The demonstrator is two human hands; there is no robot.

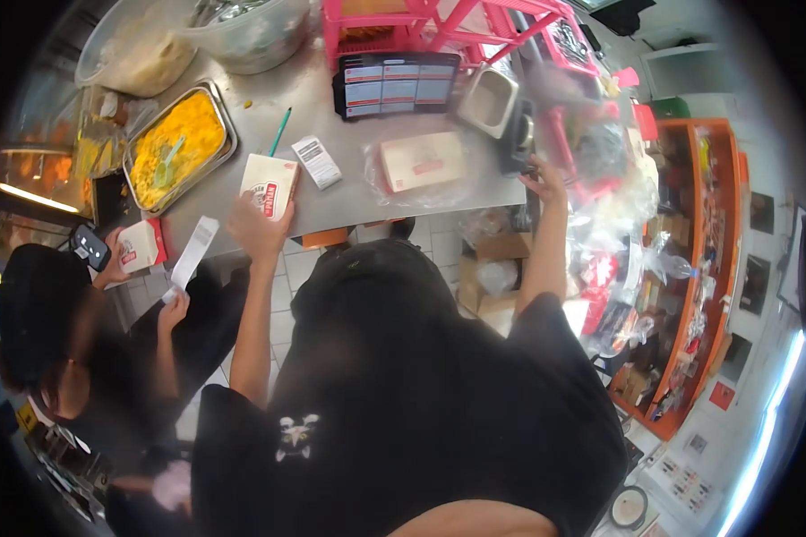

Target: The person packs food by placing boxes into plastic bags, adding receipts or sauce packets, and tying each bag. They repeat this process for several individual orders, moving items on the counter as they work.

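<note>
Holding one white box (273, 173) above and left of the frame's middle, the left hand (258, 231) had its fingers around the low end. The right hand (546, 182), upper right, was at one dark gadget (516, 148); I could not tell if it gripped it. One green pen (280, 130) and one paper slip (317, 162) lay near the white box. Two big bowls (260, 55) sat upper left. At left, another person's hand (175, 310) held one long paper strip (195, 248).
</note>
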